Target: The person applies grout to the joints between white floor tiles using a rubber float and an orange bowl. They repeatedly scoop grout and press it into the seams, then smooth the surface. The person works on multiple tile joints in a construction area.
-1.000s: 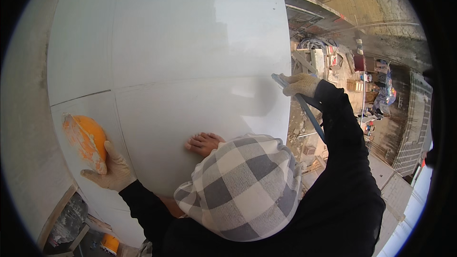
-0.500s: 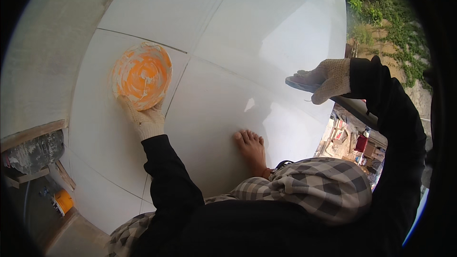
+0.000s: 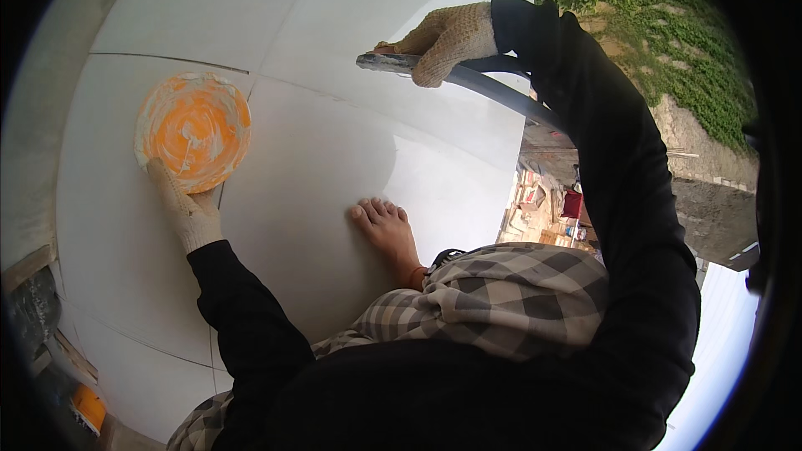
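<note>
My left hand [image 3: 188, 210], in a cream knitted glove, grips the near rim of a round orange bowl [image 3: 198, 138]. Whitish paste is smeared over the bowl's inside, which faces up toward me. My right hand [image 3: 451, 40], gloved alike, is closed around a long, dark, flat tool [image 3: 384, 62] seen nearly edge-on. Its front end pokes out left of the fingers, and a dark length runs back beneath my forearm. The tool's exact kind is unclear from this angle. Both hands are above the pale tiled floor [image 3: 317, 142], well apart.
My bare foot [image 3: 388, 238] rests on the tiles. A plain wall [image 3: 50, 100] rises at the left. A wooden edge [image 3: 27, 267] and a yellow-orange container [image 3: 88, 407] are at the lower left. Beyond the floor's right edge lie cluttered items [image 3: 543, 205] and greenery [image 3: 660, 42].
The view has shifted, so the floor and foot appear farther left. My right hand has moved left and farther away with the tool. The bowl stays in my left hand, its inside facing me more squarely.
</note>
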The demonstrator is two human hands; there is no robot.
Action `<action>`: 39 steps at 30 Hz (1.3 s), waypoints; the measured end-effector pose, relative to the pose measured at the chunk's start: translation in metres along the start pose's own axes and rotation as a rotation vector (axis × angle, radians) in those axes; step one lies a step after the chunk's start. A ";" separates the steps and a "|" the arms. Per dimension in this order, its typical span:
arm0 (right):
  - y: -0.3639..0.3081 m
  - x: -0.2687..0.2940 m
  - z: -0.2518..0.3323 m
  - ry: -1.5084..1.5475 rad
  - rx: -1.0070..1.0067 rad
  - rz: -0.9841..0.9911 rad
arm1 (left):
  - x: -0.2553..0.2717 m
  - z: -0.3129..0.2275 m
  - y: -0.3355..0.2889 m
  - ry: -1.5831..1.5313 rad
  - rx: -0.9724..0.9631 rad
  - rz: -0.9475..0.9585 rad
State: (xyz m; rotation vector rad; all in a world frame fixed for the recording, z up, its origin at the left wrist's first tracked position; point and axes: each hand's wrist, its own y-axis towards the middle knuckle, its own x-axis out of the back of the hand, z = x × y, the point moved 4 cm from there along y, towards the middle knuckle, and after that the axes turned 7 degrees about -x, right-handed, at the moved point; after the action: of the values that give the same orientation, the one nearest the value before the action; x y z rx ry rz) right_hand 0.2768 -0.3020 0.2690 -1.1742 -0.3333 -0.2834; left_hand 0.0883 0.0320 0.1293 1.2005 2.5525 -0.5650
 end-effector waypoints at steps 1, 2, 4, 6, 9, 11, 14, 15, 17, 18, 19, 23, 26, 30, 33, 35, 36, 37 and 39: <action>-0.007 -0.001 -0.008 0.042 -0.016 0.015 | 0.007 0.002 0.000 0.001 0.001 -0.042; -0.012 -0.002 -0.012 0.085 0.001 0.034 | 0.012 0.006 0.002 -0.053 0.049 -0.027; -0.021 -0.009 -0.021 0.253 -0.042 0.053 | 0.023 0.015 0.003 -0.135 0.108 -0.073; -0.025 -0.020 -0.022 0.544 -0.042 0.087 | 0.027 0.019 0.006 -0.137 0.067 -0.077; -0.021 -0.031 -0.011 0.596 0.122 0.170 | 0.013 0.020 0.006 -0.145 0.008 0.026; -0.017 -0.035 -0.002 0.535 0.212 0.146 | -0.001 0.017 0.000 -0.101 0.027 0.061; -0.014 -0.034 0.015 0.657 0.318 0.204 | -0.024 0.009 -0.011 -0.050 0.090 0.093; -0.014 -0.035 0.020 0.751 0.334 0.223 | -0.032 0.005 -0.015 -0.050 0.088 0.119; -0.011 -0.030 0.027 0.776 0.325 0.190 | -0.045 -0.001 -0.017 -0.029 0.067 0.170; -0.009 -0.029 0.030 0.775 0.303 0.174 | -0.050 -0.003 -0.018 -0.007 0.047 0.195; -0.008 -0.027 0.032 0.739 0.288 0.127 | -0.055 -0.004 -0.018 0.014 0.021 0.225; 0.002 -0.032 0.040 0.283 0.238 -0.212 | -0.072 -0.003 -0.018 0.236 -0.131 0.297; 0.007 -0.048 0.053 -0.542 0.223 -0.432 | -0.083 0.003 -0.026 0.314 -0.124 0.319; 0.021 -0.072 0.068 -0.944 0.250 -0.523 | -0.095 0.004 -0.036 0.570 -0.141 0.364; 0.031 -0.082 0.077 -1.025 0.362 -0.636 | -0.102 0.005 -0.040 0.720 -0.183 0.393; 0.034 -0.090 0.080 -1.053 0.401 -0.717 | -0.106 0.007 -0.042 0.698 -0.261 0.372; 0.036 -0.095 0.078 -1.049 0.384 -0.628 | -0.108 0.007 -0.044 0.657 -0.333 0.344; 0.037 -0.101 0.078 -1.056 0.359 -0.582 | -0.108 0.007 -0.044 0.615 -0.404 0.321; 0.038 -0.109 0.073 -0.913 0.251 -0.341 | -0.105 0.012 -0.044 0.589 -0.427 0.276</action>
State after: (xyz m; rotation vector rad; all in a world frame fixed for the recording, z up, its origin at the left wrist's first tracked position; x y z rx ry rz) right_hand 0.1838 -0.2160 0.2188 -0.9334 -1.3362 0.0240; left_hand 0.1202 -0.0706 0.1703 1.6834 2.6588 0.4437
